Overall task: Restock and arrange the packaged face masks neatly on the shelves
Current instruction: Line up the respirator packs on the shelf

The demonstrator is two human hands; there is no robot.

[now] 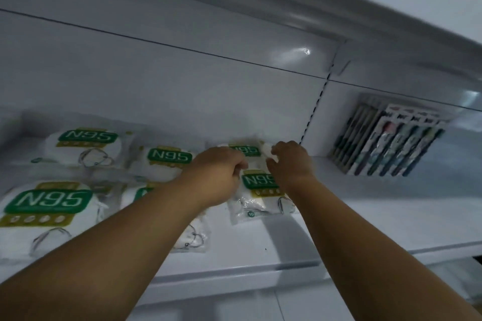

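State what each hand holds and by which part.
Both hands grip the rear right N95 mask pack: left hand at its left edge, right hand pinching its top right corner. Blur leaves the exact contact uncertain.

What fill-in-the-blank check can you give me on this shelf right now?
1. Each mask pack carries a green label reading ____.
2. Both hands, left hand and right hand, reach the ____ most column of packs.
3. The toothbrush packs stand to the ____ of the masks.
Answers: N95; right; right
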